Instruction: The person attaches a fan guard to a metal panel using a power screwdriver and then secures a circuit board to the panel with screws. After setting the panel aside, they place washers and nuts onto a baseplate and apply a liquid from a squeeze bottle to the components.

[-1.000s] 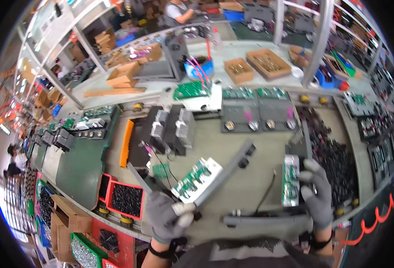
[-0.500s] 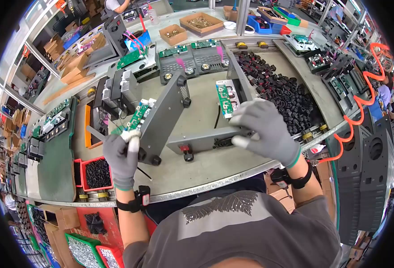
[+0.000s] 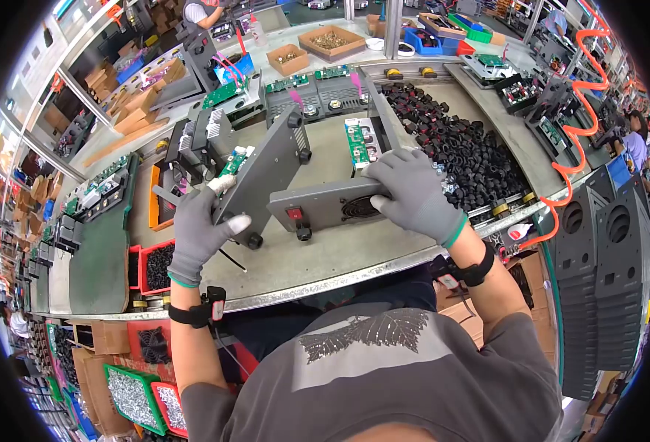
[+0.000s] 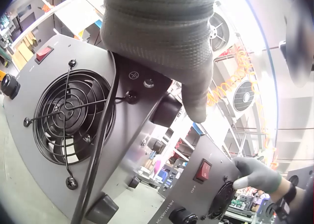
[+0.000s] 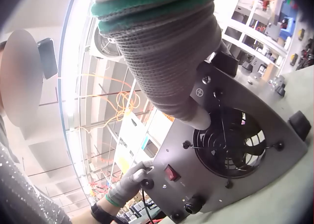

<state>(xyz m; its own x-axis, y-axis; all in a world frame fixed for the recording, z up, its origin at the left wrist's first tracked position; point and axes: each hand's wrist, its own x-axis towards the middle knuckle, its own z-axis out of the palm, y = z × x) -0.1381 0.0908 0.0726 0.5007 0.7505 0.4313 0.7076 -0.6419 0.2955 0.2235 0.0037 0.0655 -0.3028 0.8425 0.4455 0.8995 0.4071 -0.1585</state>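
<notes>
Two grey metal machine casings stand on the bench. My gloved left hand (image 3: 203, 228) grips the end of the left casing (image 3: 270, 173), whose fan guard (image 4: 71, 116) and power cord (image 4: 98, 150) show in the left wrist view. My gloved right hand (image 3: 413, 195) holds the right casing (image 3: 325, 206) by its upper edge, thumb over the end panel beside the fan (image 5: 230, 143). A red rocker switch (image 5: 171, 173) sits on that panel. Green circuit boards (image 3: 358, 144) show inside the right casing. Another board (image 3: 235, 160) is partly hidden behind the left casing.
Loose black parts (image 3: 465, 140) fill a bay to the right. Heatsinks (image 3: 211, 132) stand behind my left hand. A red bin (image 3: 155, 267) of black parts lies at left. Grey panels (image 3: 612, 272) are stacked at right, near a coiled orange hose (image 3: 577, 132).
The head view has swung right and down. My right hand has moved from beside the circuit board onto the right casing's end panel. The left casing has turned more upright in my left hand.
</notes>
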